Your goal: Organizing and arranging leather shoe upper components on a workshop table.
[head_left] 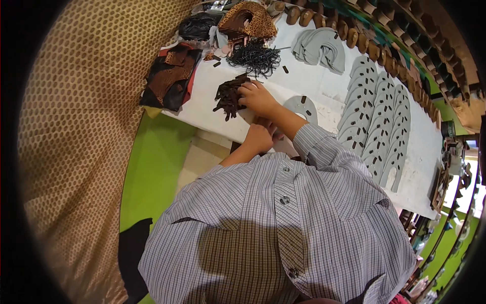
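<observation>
The right hand (258,99) reaches over the table (202,85), fingers bent down onto the right edge of a heap of dark brown strips (228,101); its fingertips are lost among them, so I cannot tell whether it grips one. The left hand (259,138) is curled at the table's near edge, below the right; its fingers are mostly hidden, and what it holds, if anything, cannot be made out. Just right of the right hand lies a grey piece (301,106) with a dark tab, partly covered by the forearm. Farther right, overlapping rows of grey pieces (374,119) hide much of one another. Beyond the right hand sit a black tangle (255,60), its strands hard to separate, and a grey stack (320,46). Well left of both hands, a patterned cloth (86,111) runs out of view.
</observation>
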Tool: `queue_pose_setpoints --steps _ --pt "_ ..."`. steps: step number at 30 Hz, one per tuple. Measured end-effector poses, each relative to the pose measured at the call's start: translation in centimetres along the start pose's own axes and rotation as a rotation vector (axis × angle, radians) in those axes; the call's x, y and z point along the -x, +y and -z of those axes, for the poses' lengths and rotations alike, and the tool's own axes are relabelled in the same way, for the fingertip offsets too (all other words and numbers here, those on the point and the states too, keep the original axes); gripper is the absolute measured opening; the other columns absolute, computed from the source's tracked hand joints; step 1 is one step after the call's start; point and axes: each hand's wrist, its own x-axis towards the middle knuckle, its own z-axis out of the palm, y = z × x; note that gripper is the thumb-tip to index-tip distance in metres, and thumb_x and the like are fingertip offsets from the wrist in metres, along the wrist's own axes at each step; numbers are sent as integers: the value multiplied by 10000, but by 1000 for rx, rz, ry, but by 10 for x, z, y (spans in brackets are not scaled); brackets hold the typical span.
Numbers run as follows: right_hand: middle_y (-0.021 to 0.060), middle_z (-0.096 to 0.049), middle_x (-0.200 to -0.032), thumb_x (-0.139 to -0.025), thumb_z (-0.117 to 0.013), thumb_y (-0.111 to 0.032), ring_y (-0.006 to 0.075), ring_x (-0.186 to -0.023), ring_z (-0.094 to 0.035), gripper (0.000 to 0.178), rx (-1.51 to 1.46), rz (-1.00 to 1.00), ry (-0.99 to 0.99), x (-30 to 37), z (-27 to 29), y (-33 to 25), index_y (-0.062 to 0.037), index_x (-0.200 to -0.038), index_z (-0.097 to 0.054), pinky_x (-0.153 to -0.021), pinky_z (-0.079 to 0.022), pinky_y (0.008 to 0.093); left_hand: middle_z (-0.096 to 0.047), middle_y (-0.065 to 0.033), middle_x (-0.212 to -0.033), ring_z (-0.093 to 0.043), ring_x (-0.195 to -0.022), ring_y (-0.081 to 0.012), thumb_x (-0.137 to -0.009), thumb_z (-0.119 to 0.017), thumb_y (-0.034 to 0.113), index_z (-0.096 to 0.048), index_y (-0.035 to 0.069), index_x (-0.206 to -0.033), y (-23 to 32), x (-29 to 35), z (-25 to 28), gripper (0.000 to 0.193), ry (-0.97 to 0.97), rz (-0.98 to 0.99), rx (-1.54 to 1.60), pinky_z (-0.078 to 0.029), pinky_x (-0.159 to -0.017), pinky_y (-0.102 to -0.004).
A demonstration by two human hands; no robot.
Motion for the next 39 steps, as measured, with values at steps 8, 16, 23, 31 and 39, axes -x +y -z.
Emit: queue_pose_setpoints --steps 8,16,23,31,39 --pt "65 -570 -981 -678 -659 -160 256 -976 -520 117 -465 -480 268 56 19 18 -132 -792 -656 -886 -383 384 -529 -150 -1135 -535 -982 -335 -817 -555 123 -603 24 -971 -18 -2 14 190 354 157 645 -453 -819 -413" --pt "83 -541 -1054 -776 -676 -124 178 -919 -550 135 -1051 -787 453 121 20 5 -59 -895 -671 -789 -454 284 -578 -64 -1135 -503 -1083 -292 -736 -664 188 -679 99 -926 -16 -50 25 210 269 74 559 -382 -936 -385" --pt "108 -560 -1067 -752 -684 -143 219 -957 -552 194 -890 -993 485 141 30 10 -69 -931 -678 -821 -454 314 -595 -49 -1122 -467 -1145 -291 -756 -650 182 -699 115 -876 -12 -67 20 146 305 42 428 -362 -958 -413" --pt "97 -551 -1131 -730 -650 -248 292 -1076 -489 425 -231 -1106 206 153 33 32 -140 -1137 -587 -921 -377 407 -570 -33 -1164 -383 -1223 -244 -734 -645 225 -696 128 -767 -4 -75 19 114 137 -33 -77 -181 -1028 -549" --pt "68 -550 -1107 -700 -680 -271 276 -1062 -490 461 -216 -1072 24 137 36 41 -182 -1141 -580 -919 -358 445 -538 -25 -1202 -361 -1239 -245 -722 -663 255 -696 160 -801 0 -84 26 128 75 -44 -20 -143 -1033 -569"
